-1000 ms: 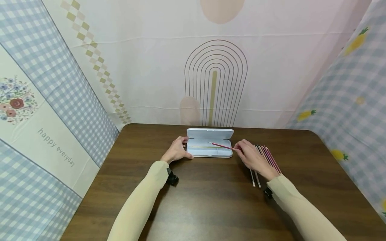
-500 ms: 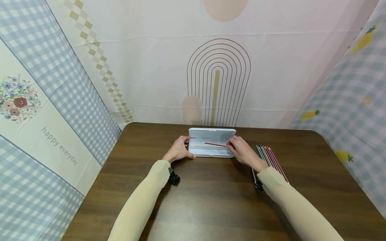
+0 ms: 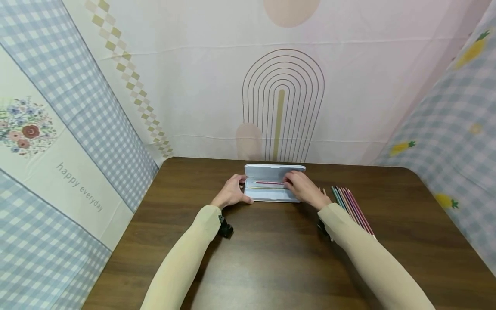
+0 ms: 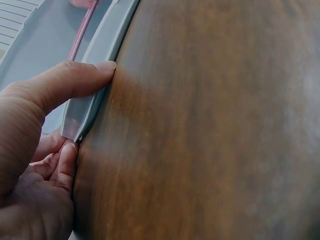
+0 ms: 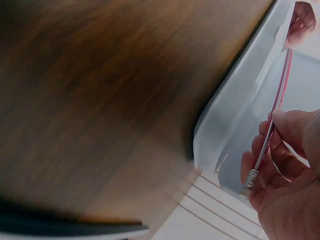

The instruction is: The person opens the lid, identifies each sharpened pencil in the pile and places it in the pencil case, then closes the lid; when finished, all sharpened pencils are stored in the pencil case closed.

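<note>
Head view evenly and softly lit, edges bent by wide-angle distortion, faint sheen seen on table (image 3: 271,258), both wrist views blurred across the wood.

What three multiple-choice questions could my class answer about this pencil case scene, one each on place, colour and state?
1. Where do the loose pencils lie?
A. On the table to the right of the case
B. Inside the lid
C. Left of the left hand

2. What colour is the pencil held by the right hand?
A. Green
B. Red
C. Black

3. What state is the pencil case in?
A. Shut
B. Upside down
C. Open, lid up

Key: 1 A, they lie in a row on the table beyond the right sleeve; 2 B, its shaft shows red over the tray; 3 C, the lid stands up behind the tray while the left hand grips the case's end.
</note>
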The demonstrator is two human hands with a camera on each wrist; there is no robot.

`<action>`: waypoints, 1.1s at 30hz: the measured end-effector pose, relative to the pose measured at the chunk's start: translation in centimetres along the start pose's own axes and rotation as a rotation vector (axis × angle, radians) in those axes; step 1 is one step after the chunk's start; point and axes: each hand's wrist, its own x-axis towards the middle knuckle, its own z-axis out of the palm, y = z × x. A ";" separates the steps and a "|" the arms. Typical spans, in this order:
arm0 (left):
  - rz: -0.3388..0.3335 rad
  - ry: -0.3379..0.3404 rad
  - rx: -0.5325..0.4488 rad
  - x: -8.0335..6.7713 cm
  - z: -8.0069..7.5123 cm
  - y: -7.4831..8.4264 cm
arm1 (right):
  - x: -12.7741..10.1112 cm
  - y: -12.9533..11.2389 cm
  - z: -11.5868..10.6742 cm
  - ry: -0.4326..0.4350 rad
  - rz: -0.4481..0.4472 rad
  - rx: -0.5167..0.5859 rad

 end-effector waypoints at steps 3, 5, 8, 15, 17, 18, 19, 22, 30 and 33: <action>-0.005 -0.005 -0.004 0.0 0.0 0.1 | 0.7 -0.2 0.4 -0.025 0.008 0.006; -0.007 -0.009 -0.006 -0.1 -0.1 0.2 | 1.0 -0.3 0.6 -0.035 0.004 0.008; -0.002 -0.011 -0.006 0.0 0.0 0.1 | 1.4 -0.4 0.8 -0.046 0.006 0.006; 0.004 -0.011 0.005 0.1 0.0 -0.1 | 2.0 0.0 1.7 -0.067 0.007 0.004; 0.005 -0.008 0.005 0.1 0.0 -0.1 | 2.1 0.1 1.9 -0.072 0.003 -0.002; 0.006 -0.004 0.005 0.1 0.0 -0.1 | 2.1 0.1 2.0 -0.074 0.005 0.000; 0.008 -0.002 0.005 0.1 0.0 -0.1 | 2.1 0.1 2.0 -0.074 0.003 -0.002; 0.009 0.000 0.007 0.1 0.0 -0.1 | 2.0 0.1 2.1 -0.073 0.006 0.000; 0.010 -0.004 0.008 0.0 -0.1 -0.1 | 2.4 0.1 2.2 -0.106 0.004 -0.018; 0.009 -0.007 0.010 -0.1 -0.1 -0.1 | 2.5 0.1 2.2 -0.120 0.013 -0.023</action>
